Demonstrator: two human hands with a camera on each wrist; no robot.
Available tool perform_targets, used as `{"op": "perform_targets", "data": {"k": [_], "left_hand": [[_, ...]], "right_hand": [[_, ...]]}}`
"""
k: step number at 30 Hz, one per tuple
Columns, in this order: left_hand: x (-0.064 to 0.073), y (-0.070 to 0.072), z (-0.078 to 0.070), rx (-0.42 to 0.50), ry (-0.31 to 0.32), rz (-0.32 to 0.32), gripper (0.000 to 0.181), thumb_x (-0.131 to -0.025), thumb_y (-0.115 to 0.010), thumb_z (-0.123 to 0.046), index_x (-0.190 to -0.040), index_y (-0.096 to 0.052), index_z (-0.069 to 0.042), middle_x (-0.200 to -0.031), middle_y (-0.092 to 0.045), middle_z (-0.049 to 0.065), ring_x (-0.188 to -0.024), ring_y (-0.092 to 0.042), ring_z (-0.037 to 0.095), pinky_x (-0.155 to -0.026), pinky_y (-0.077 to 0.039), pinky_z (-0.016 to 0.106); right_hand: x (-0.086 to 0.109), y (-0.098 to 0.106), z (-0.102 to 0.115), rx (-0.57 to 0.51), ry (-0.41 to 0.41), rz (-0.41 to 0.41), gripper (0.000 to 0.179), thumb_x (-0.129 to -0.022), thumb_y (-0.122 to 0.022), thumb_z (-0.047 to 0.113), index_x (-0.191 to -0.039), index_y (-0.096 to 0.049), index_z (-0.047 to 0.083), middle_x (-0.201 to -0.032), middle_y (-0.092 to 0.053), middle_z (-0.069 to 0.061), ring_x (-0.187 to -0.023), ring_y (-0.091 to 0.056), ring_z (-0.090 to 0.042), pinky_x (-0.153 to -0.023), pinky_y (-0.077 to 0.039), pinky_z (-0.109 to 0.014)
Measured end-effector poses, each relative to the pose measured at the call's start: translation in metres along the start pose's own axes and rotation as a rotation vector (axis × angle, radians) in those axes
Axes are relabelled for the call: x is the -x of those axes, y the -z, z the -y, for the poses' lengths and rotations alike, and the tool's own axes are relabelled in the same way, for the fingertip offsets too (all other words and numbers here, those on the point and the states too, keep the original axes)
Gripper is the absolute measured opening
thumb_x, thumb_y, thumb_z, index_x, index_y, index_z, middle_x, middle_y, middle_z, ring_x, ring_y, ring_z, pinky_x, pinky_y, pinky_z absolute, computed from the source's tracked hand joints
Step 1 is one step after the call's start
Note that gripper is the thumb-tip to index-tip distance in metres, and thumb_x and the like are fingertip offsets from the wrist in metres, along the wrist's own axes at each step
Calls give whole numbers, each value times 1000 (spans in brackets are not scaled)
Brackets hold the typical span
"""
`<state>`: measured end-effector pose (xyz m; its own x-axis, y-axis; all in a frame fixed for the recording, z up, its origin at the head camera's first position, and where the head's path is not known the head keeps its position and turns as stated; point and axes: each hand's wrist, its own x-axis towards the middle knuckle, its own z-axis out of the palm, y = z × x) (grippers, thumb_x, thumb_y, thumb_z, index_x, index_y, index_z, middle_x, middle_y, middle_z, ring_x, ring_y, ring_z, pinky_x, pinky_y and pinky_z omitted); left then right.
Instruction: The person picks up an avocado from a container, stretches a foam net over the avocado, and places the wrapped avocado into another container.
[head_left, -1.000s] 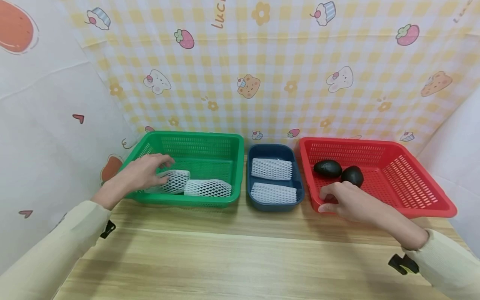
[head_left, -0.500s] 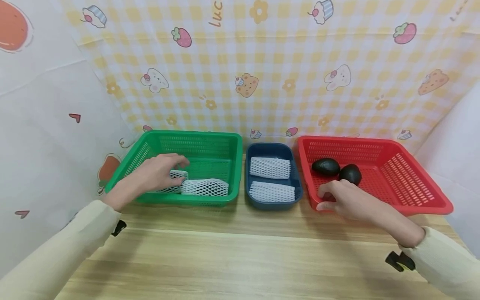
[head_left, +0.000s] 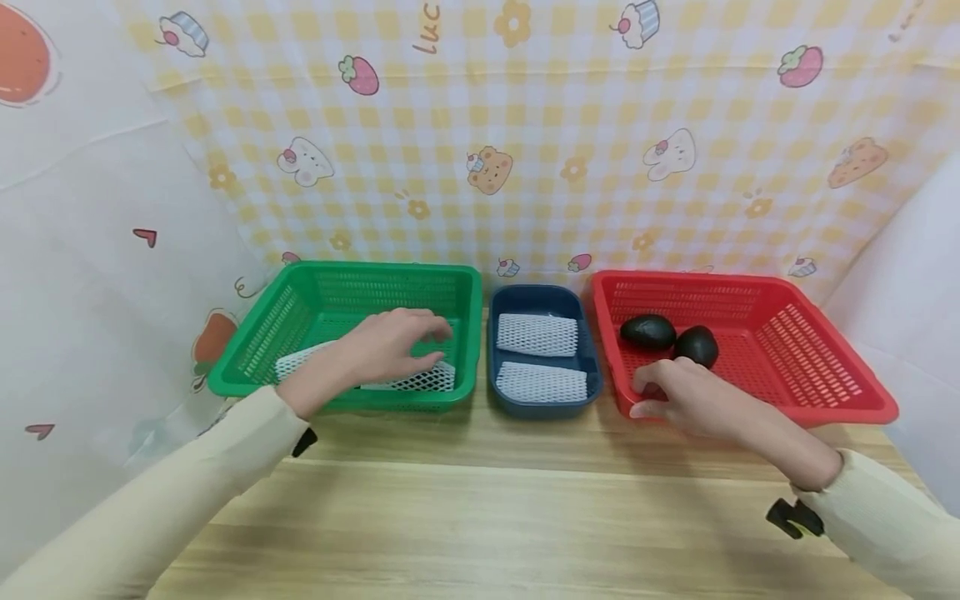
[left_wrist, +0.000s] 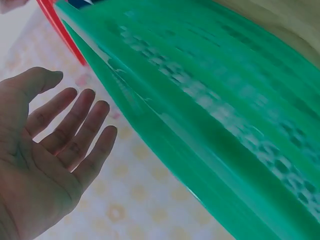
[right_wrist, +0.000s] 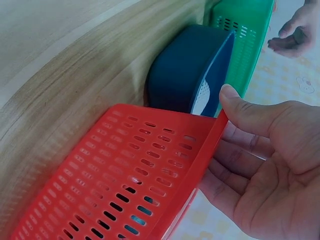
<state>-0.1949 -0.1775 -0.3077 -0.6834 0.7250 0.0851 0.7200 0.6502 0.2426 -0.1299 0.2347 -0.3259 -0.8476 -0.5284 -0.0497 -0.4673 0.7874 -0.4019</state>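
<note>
My left hand (head_left: 390, 346) hovers over the green basket (head_left: 474, 350) with fingers loosely spread, holding nothing; the left wrist view confirms the bare palm. Beneath it, partly covered, lie two white foam net sleeves, one on the right (head_left: 423, 381) and one on the left (head_left: 296, 361). My right hand (head_left: 693, 398) grips the near left rim of the red basket (head_left: 817, 367). Its thumb (right_wrist: 245, 107) presses on the rim while the fingers curl inside. Two dark avocados (head_left: 648, 332) lie just beyond that hand; its fingers partly hide the basket floor.
Between the baskets stands a dark blue container (head_left: 547, 410) with two more foam net sleeves, one behind (head_left: 536, 333) and one in front (head_left: 542, 382). All three stand on a wooden table (head_left: 480, 517), against a yellow checked cloth (head_left: 420, 125) at the back.
My left hand has moved right across the green basket, from over the left sleeve to above the right one, holding nothing. The right hand stays on the red basket's rim.
</note>
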Motion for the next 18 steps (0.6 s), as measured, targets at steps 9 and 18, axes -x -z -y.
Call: {"op": "perform_targets", "data": {"k": [9, 18], "left_hand": [[-45, -23, -41, -31, -71, 122, 27, -99, -69, -25, -124, -70, -14, -118, -68, 0, -105, -64, 17, -79, -55, 35], [-73, -55, -74, -90, -55, 304, 26, -97, -72, -27, -121, -72, -17, -110, -69, -2, -94, -63, 13, -69, -54, 32]], "right_hand": [[-1, 0, 1, 15, -3, -3, 20, -81, -87, 19, -94, -73, 15, -76, -59, 9, -68, -56, -11, -60, -48, -29], [-1, -1, 0, 11, -3, 1, 20, -81, -87, 21, -94, -73, 16, -76, -59, 9, -68, -57, -11, -60, -48, -30]]}}
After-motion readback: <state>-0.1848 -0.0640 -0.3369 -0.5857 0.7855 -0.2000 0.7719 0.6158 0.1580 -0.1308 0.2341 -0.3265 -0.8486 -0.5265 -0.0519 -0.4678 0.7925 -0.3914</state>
